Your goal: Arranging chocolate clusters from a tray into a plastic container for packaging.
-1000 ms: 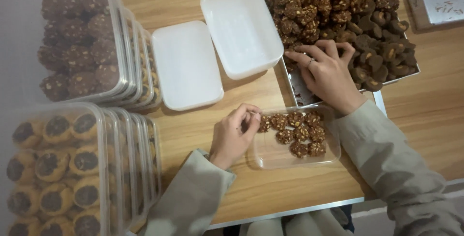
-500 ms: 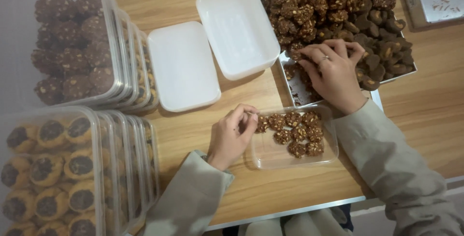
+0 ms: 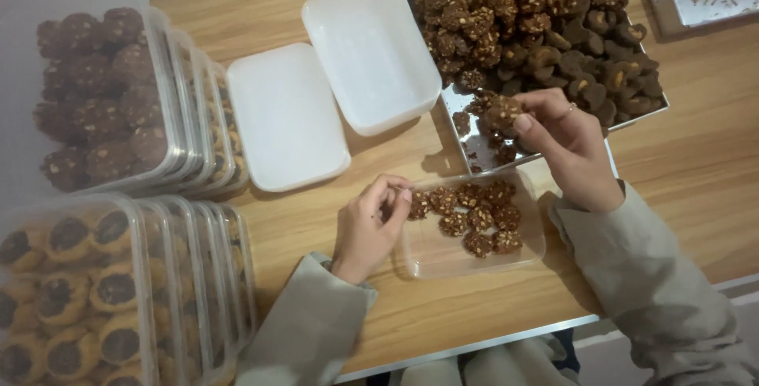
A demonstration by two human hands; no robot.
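Here the right hand (image 3: 565, 145) pinches a brown cookie (image 3: 503, 111) above the tray (image 3: 466, 129), right of centre; the left hand (image 3: 371, 224), fingers curled, steadies the clear container (image 3: 443, 255), so gentle pressure and neat rows matter.

Right hand (image 3: 571, 142) pinching a cookie (image 3: 504, 112) (chocolate, nut-topped), left hand (image 3: 371, 224) at clear box (image 3: 443, 253)

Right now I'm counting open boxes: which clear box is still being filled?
The shallow clear box at the near table edge, between the left hand and right hand. It lies open and part filled with cookies; the stacked boxes at left are full.
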